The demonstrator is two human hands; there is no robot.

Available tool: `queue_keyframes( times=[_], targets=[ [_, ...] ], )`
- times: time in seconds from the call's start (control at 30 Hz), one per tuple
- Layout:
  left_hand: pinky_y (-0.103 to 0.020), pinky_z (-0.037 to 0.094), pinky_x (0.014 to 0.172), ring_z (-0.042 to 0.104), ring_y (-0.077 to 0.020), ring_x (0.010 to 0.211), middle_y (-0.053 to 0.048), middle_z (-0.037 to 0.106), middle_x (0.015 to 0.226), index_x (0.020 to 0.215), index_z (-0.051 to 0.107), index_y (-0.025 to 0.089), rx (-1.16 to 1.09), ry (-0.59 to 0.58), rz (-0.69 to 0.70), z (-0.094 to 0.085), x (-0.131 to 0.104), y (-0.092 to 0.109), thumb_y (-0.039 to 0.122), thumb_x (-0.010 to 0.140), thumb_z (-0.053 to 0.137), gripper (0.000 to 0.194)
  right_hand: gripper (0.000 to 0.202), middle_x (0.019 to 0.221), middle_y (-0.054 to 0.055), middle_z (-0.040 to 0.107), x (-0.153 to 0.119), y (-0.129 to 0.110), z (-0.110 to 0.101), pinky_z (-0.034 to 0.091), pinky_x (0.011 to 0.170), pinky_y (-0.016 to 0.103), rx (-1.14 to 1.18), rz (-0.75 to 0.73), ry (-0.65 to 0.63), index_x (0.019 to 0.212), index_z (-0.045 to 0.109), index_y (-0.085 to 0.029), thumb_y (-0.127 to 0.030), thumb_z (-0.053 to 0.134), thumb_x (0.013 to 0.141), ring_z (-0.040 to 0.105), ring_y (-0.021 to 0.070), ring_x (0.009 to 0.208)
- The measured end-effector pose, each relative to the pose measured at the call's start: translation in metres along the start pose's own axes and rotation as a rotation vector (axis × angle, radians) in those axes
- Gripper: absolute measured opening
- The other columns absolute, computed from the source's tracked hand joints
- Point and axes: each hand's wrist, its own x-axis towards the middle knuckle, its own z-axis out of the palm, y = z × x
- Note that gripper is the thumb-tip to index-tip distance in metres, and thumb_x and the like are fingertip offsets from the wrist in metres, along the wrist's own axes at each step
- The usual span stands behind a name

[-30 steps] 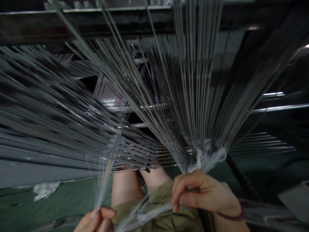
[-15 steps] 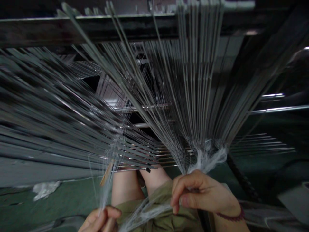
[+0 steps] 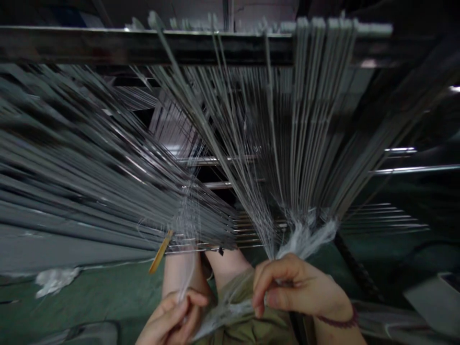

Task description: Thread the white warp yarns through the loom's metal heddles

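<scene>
My left hand [image 3: 176,314], low and left of centre, pinches a thin bundle of white threads [image 3: 187,268] that rises toward the wires of a frame. On the right, my right hand [image 3: 300,292] has its fingers curled round another bundle of fine threads. A loose length of white thread [image 3: 224,318] hangs between the two hands over my lap. Just beyond my right hand a tangled tuft of white threads [image 3: 305,239] gathers below the wires. A flat yellow strip [image 3: 160,252] sticks out at a slant beside the left threads.
Dense grey wires or cords [image 3: 312,134] fan down from a dark metal bar [image 3: 223,48] across the top. Thin metal rods [image 3: 247,230] cross above my knees. White scrap [image 3: 55,280] lies on the green floor at left. Shiny rods [image 3: 413,169] extend at right.
My left hand has moved right and slightly up with its threads, closer to my right hand. My right hand stays almost in place. The view has shifted a little.
</scene>
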Motion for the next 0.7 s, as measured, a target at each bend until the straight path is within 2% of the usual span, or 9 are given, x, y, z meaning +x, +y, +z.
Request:
queue_keyframes(
  times=[0.1,0.2,0.33,0.43,0.53,0.6,0.67,0.7],
  targets=[
    [-0.019,0.018,0.045,0.022,-0.0048,0.044,0.006,0.035,0.047,0.087,0.073,0.015,0.022,-0.111,-0.022,0.032,0.018,0.005,0.038,0.073,0.070,0.027,0.016,0.076,0.009,0.066,0.001,-0.003,0.005,0.048,0.068,0.026,-0.031,0.002,-0.005,0.085,0.070,-0.008,-0.020,0.059,0.085,0.061,0.0141,0.073],
    [-0.021,0.014,0.044,0.021,-0.0052,0.045,0.006,0.037,0.051,0.094,0.072,0.017,0.121,-0.200,0.030,0.062,0.034,0.013,0.041,0.076,0.067,0.030,0.016,0.077,0.009,0.066,-0.001,-0.004,0.010,0.047,0.069,0.026,-0.072,0.014,-0.012,0.083,0.070,-0.007,-0.020,0.059,0.085,0.061,0.0138,0.073],
    [-0.021,0.025,0.048,0.033,-0.0078,0.050,0.004,0.045,0.055,0.095,0.072,0.017,0.293,-0.239,0.158,0.099,0.047,0.024,0.043,0.072,0.070,0.035,0.017,0.073,0.006,0.065,-0.006,-0.003,0.017,0.046,0.067,0.022,-0.134,0.063,-0.010,0.083,0.070,-0.008,-0.020,0.057,0.085,0.059,0.0114,0.070],
    [-0.022,0.036,0.056,0.045,-0.0108,0.057,0.000,0.056,0.062,0.079,0.073,0.015,0.309,-0.249,0.179,0.117,0.050,0.026,0.039,0.068,0.074,0.027,0.017,0.072,0.005,0.066,-0.008,-0.004,0.020,0.046,0.067,0.019,-0.208,0.101,-0.023,0.084,0.070,-0.008,-0.018,0.056,0.086,0.060,0.0104,0.069],
    [-0.020,0.038,0.058,0.049,-0.0093,0.061,-0.002,0.061,0.073,0.066,0.068,0.015,0.211,-0.254,0.197,0.115,0.050,0.023,0.030,0.072,0.072,0.017,0.018,0.078,0.006,0.068,-0.011,-0.005,0.020,0.047,0.067,0.020,-0.305,0.119,-0.055,0.090,0.070,-0.008,-0.018,0.056,0.086,0.061,0.0111,0.071],
    [-0.016,0.033,0.049,0.041,-0.0032,0.050,-0.003,0.064,0.083,0.069,0.067,0.015,0.127,-0.287,0.209,0.103,0.047,0.020,0.028,0.077,0.068,0.015,0.022,0.095,0.009,0.068,-0.014,-0.007,0.018,0.049,0.066,0.020,-0.330,0.122,-0.085,0.100,0.069,-0.010,-0.021,0.053,0.089,0.063,0.0108,0.072],
    [-0.015,0.023,0.040,0.025,0.0009,0.040,-0.004,0.066,0.086,0.072,0.067,0.016,0.039,-0.310,0.221,0.088,0.041,0.021,0.030,0.080,0.065,0.017,0.026,0.114,0.011,0.063,-0.017,-0.010,0.015,0.049,0.080,0.024,-0.344,0.096,-0.096,0.110,0.066,-0.013,-0.022,0.050,0.091,0.063,0.0142,0.091],
    [-0.014,0.020,0.038,0.019,0.0012,0.038,-0.002,0.066,0.078,0.072,0.067,0.016,-0.014,-0.303,0.228,0.079,0.037,0.022,0.032,0.080,0.065,0.017,0.027,0.121,0.011,0.060,-0.018,-0.012,0.013,0.045,0.090,0.028,-0.352,0.075,-0.086,0.113,0.065,-0.015,-0.021,0.049,0.092,0.059,0.0168,0.105]
  ],
)
